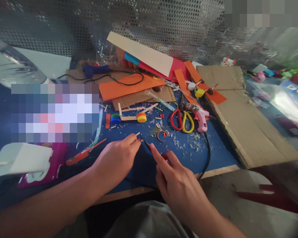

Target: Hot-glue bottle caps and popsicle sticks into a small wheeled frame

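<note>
My left hand (119, 157) pinches a thin wooden stick (138, 134), whose pale tip pokes out past the fingers. In my right hand (175, 175) is a small knife (146, 143) with a dark, narrow blade. The index finger lies along its back, and the handle is hidden in the palm. The blade's tip is close to the stick at my left fingertips; I cannot tell if they touch. Just beyond the hands stands a small stick frame (129, 118) with a blue-green bottle-cap wheel (115, 119) and a yellow-orange one (141, 117).
Red-and-yellow-handled scissors (188, 122) and a pink glue gun (202, 120) lie right of centre, with white shavings (178, 142) around. Cardboard (248, 125) covers the table's right side. Orange paper (129, 86) and a blue glue gun (95, 70) lie behind. A white plug-like block (22, 160) is left.
</note>
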{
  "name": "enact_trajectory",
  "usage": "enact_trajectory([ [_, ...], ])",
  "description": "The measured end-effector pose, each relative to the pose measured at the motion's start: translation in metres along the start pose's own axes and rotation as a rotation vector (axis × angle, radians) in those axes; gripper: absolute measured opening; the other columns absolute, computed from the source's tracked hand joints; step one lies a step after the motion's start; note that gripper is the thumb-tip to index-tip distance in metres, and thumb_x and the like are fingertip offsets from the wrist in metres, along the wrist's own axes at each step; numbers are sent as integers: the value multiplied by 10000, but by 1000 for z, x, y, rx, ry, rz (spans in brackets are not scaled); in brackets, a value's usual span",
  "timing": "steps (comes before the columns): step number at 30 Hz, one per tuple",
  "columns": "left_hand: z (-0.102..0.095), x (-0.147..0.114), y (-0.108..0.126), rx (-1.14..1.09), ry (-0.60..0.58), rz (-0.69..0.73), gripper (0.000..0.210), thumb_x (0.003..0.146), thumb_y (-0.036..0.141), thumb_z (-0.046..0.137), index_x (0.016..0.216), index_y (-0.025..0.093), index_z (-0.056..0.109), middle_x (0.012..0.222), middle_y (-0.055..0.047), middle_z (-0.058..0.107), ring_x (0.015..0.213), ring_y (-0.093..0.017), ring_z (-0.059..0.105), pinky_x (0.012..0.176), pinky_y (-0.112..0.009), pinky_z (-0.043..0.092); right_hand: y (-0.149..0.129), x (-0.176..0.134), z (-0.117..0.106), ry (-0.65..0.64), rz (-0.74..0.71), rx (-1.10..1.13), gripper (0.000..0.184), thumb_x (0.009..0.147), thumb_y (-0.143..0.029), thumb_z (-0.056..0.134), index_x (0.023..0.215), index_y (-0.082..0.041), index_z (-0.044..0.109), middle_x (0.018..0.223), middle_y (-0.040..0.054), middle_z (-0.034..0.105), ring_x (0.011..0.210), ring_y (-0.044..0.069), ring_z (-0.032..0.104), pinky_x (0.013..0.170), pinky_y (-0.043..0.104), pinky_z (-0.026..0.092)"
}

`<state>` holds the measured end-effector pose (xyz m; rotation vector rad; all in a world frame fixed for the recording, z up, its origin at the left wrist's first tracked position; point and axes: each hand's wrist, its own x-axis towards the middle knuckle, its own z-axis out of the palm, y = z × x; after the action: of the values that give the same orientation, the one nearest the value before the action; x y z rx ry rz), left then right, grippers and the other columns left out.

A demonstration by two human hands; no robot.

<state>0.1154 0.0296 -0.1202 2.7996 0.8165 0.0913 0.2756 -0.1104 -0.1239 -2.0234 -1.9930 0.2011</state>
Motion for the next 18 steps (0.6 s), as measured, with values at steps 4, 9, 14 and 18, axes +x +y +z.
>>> enact_trajectory([
  [4,-1,1,0,3,-39,-19,209,952,31,502,953,157,668,939,-43,645,713,-188,674,603,-294,565,0,0,2,-20,-15,-20,571,1000,-145,369,1564,-140,461,1015,103,658,584,181,682,477,306,582],
  [9,0,1,1,4,-29,-10,201,947,33,512,941,154,672,931,-43,642,710,-190,676,599,-298,566,0,-1,4,-16,-23,-47,580,995,-145,360,1568,-130,452,1033,118,656,593,182,677,468,299,575],
  [14,0,1,0,-4,-22,-8,203,943,30,519,974,154,677,956,-43,655,729,-189,687,611,-294,572,0,-4,3,-41,-10,-41,595,994,-140,351,1585,-141,419,1062,126,654,604,179,679,498,305,588],
  [18,-1,1,1,-2,-17,5,211,939,18,515,962,150,677,948,-48,658,753,-190,697,618,-284,573,-1,-6,0,-62,5,-41,594,995,-138,350,1584,-148,423,1070,130,656,602,180,682,515,313,595],
])
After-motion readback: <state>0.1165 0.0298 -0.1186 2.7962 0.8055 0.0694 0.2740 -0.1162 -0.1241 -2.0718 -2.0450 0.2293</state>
